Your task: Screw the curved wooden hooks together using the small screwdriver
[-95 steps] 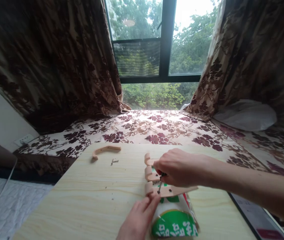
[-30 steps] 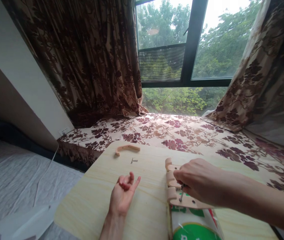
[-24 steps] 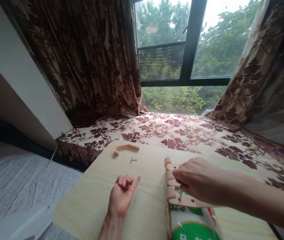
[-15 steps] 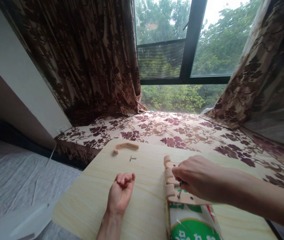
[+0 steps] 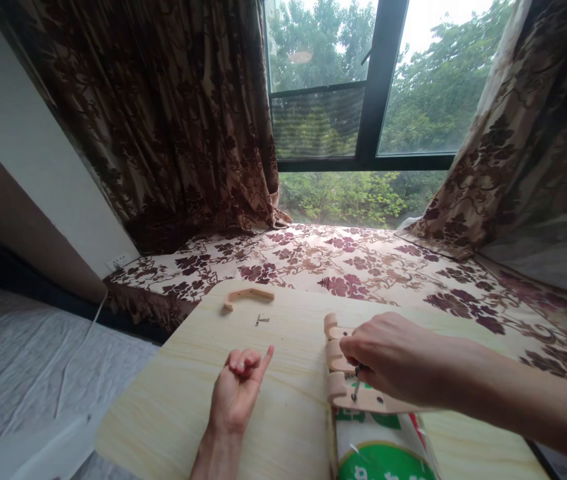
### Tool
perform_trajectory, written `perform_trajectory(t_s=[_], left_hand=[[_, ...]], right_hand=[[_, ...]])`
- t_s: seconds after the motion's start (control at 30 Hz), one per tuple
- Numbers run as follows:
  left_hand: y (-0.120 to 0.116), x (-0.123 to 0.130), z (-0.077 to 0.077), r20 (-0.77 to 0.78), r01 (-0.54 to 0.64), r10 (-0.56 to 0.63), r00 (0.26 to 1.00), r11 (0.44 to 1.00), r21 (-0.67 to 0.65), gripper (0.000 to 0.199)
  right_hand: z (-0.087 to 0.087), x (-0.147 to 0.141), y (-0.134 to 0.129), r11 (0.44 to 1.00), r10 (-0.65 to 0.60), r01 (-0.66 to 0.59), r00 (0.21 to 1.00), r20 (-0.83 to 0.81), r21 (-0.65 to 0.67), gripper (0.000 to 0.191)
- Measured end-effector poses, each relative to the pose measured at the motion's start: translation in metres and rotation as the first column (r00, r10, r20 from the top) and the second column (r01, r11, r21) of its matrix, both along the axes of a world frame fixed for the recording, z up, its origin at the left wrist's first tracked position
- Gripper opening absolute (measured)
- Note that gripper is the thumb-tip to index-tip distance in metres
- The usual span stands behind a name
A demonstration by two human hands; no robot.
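Note:
My right hand (image 5: pixel 380 353) is closed round a screwdriver, whose thin metal shaft (image 5: pixel 356 388) points down at a hole in the nearest wooden hook (image 5: pixel 368 399). Further curved wooden hooks (image 5: pixel 334 355) lie in a row behind it, partly under the hand. They rest on a white, green and red package (image 5: pixel 388 453). My left hand (image 5: pixel 236 393) is palm up over the table, fingers curled and thumb stretched out; nothing shows in it. One loose wooden hook (image 5: pixel 250 295) lies at the table's far left, with a few small screws (image 5: pixel 262 320) in front of it.
The pale wooden table (image 5: pixel 163 400) stands against a window seat with a floral cover (image 5: pixel 313 257). Patterned curtains (image 5: pixel 188 120) hang beside the window. A bed (image 5: pixel 38 347) is at the left, and a dark-edged object (image 5: pixel 540 460) shows at the lower right.
My left thumb has stretched outward and the hand has shifted slightly left. My right hand stays over the same hook. The whole view has moved a little.

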State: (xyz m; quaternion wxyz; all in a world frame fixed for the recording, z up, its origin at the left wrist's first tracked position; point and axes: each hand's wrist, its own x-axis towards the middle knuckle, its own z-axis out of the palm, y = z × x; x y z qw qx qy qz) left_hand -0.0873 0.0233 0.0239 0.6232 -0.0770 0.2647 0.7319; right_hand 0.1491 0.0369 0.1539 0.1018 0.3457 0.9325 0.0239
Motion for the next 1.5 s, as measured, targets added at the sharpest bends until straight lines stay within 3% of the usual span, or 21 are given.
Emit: perform_trajectory(t_s=[0.3, 1.07, 1.23, 1.5], left_hand=[[0.003, -0.003, -0.007, -0.006, 0.033, -0.034, 0.999, 0.996, -0.083, 0.039], [0.004, -0.005, -0.009, -0.157, 0.041, -0.045, 0.987, 0.999, -0.024, 0.034], [0.005, -0.005, -0.016, -0.234, 0.039, -0.044, 0.971, 0.999, -0.028, 0.070], [0.007, -0.005, -0.018, -0.281, 0.049, -0.051, 0.958, 0.999, -0.014, 0.077]], right_hand=[[0.003, 0.000, -0.001, 1.000, -0.017, 0.017, 1.000, -0.008, 0.003, 0.008], [0.005, 0.001, -0.003, 0.998, -0.055, 0.055, 0.998, 0.012, -0.037, 0.007], [0.004, 0.001, -0.003, 0.998, -0.053, 0.052, 0.998, -0.027, -0.029, 0.005], [0.003, 0.002, -0.001, 0.996, -0.073, 0.073, 0.997, -0.015, -0.048, 0.004]])
